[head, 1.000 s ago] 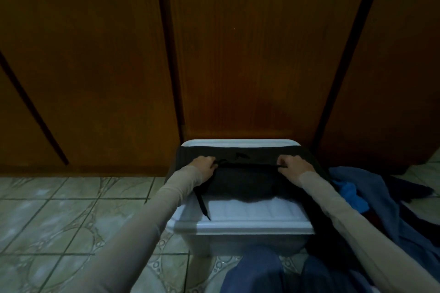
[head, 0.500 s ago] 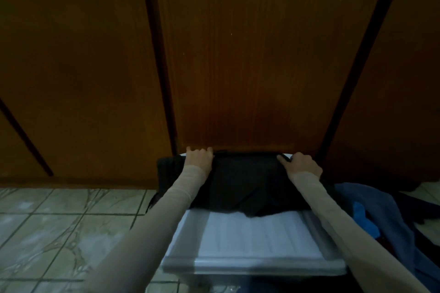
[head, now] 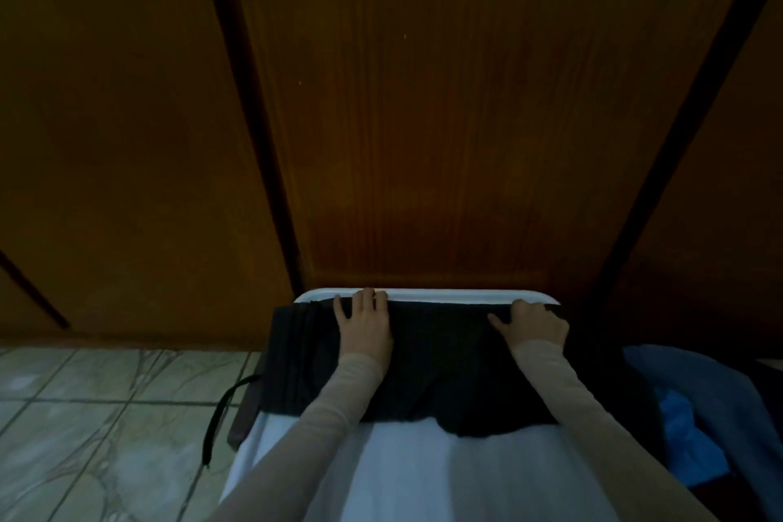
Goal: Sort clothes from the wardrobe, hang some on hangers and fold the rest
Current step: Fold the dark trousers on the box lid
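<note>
The dark garment [head: 432, 369] is lying across the far half of the white plastic box [head: 423, 475], and I am taking that box as my landmark. Nearest to me, the box's pale ribbed lid is showing bare, and my two sleeved forearms are reaching over it. Just beyond that bare strip, the garment's near edge is sagging in an uneven curve. At the box's left side, the cloth is spilling over the edge, and a thin black drawstring [head: 220, 415] is dangling toward the tiled floor [head: 84, 415].

I am judging the fabric to be light, soft and limp. It is draping rather than holding any shape, so it will probably slide a little on the smooth lid. The best hold looks to be at the two far corners or along the folded far edge, where the layers are stacked.

My left hand [head: 364, 326] is lying flat on the cloth near the box's far left corner, fingers spread and pressing down, fingertips at the far rim. My right hand [head: 534, 326] is resting toward the far right corner, thumb out. Its fingers are curling at the far edge, but I cannot tell whether they are pinching the fabric or only pressing on it.

To the right of the box, a heap of blue clothes [head: 695, 411] is waiting. Behind the box, the brown wardrobe doors [head: 423, 119] are standing closed.
</note>
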The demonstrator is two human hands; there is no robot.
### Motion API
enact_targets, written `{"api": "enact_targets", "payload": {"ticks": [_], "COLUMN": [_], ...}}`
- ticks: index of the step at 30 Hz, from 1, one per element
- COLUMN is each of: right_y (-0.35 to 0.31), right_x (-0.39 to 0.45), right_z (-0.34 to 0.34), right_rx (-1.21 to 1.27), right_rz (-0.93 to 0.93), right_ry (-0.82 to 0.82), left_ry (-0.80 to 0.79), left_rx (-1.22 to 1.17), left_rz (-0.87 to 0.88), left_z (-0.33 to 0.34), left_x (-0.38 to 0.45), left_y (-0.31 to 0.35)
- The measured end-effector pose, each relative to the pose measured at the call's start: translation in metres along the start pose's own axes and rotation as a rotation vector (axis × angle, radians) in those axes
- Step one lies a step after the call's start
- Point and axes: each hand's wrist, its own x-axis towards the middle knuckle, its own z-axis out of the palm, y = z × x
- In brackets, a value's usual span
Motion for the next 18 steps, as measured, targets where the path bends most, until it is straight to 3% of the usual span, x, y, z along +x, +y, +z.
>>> {"api": "enact_targets", "payload": {"ticks": [2,7,18], "right_y": [-0.001,-0.004,0.043], "right_x": [0.000,-0.001,-0.023], "right_z": [0.004,0.008,-0.018], "right_rx": [0.032,0.107,0.172], "right_rz": [-0.014,-0.066,-0.071], "right_ry": [0.032,-0.007,-0.095], "left_ry": [-0.016,-0.250,-0.219], "left_rx": [-0.092,-0.157,-0.053], "left_rz": [0.083,0.220,0.328], "left_z": [0.004,0.025,0.036], "left_x": [-0.008,-0.011,-0.007], "left_y": [0.021,0.040,0.003]}}
